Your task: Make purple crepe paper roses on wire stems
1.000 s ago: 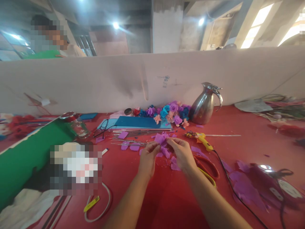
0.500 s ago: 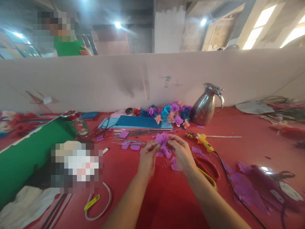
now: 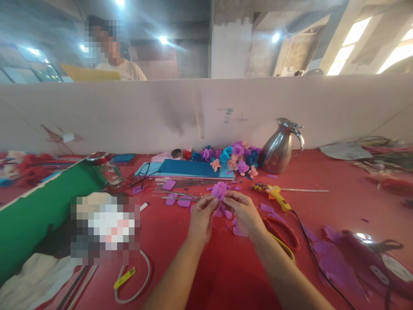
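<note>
A purple paper flower [image 3: 219,190] is pinched at its base between both hands, above the red table [image 3: 222,275]. My left hand [image 3: 202,215] is closed on its left side, thumb against forefinger. From the right, my right hand [image 3: 243,211] grips the same flower with its fingertips; the exact contact is partly hidden behind the fingers. Loose purple petals [image 3: 227,213] lie beneath and around the hands. Left of the flower are more cut purple pieces [image 3: 185,201] and thin wire stems [image 3: 174,196].
A yellow glue gun [image 3: 279,198] and red-and-yellow-handled scissors [image 3: 284,232] lie right of my hands. Behind are finished paper flowers [image 3: 237,157], a blue folder [image 3: 190,166] and a steel jug [image 3: 278,146]. Left stand a glass jar [image 3: 108,170] and green board [image 3: 48,215]. A person [image 3: 122,69] is beyond the partition.
The purple flower has turned more upright, its petals showing rounder, and both hands have shifted slightly. Beyond the partition, the person's green sheet is gone from view and a yellow one shows.
</note>
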`<state>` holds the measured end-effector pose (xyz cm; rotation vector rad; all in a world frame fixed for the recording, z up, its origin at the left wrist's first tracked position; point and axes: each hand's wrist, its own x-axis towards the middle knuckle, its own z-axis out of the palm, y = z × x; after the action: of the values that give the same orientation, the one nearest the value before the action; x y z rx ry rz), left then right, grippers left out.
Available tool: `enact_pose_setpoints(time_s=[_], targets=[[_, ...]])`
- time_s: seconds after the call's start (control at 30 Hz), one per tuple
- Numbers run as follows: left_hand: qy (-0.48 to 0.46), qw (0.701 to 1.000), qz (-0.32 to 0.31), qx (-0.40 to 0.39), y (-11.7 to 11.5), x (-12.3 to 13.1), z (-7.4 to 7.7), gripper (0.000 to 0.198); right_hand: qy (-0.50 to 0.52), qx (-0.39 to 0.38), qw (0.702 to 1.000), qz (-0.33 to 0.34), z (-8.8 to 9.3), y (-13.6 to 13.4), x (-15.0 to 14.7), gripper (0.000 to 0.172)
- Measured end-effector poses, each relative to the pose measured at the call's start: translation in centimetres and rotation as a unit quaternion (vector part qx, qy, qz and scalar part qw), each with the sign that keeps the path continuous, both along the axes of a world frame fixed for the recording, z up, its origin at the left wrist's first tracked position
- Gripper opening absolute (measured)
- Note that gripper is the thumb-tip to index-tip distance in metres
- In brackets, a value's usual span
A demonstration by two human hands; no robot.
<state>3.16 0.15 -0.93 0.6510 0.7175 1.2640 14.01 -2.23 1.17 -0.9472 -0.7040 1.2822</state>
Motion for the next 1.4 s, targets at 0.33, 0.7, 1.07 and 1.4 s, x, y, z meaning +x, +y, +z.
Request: enact_pose_setpoints(time_s=[0.33,0.7,1.07,1.4], targets=[[0.025,0.999,0.012,0.019,-0.1,0.0,-0.1,0.020,-0.032,0.025,0.999,0.002,-0.2,0.1,0.4,0.023],[0.054,0.997,0.002,0.062,-0.1,-0.2,0.3,0.019,-0.083,0.067,0.994,0.010,0.4,-0.2,0.9,0.011],[0.049,0.997,0.005,0.058,0.2,-0.3,-0.2,0.019,0.029,0.040,0.998,-0.039,0.5,-0.1,1.9,0.028],[0.078,0.993,0.023,0.082,-0.2,0.0,-0.2,0.016,-0.092,0.033,0.995,-0.005,-0.4,0.1,0.8,0.022]])
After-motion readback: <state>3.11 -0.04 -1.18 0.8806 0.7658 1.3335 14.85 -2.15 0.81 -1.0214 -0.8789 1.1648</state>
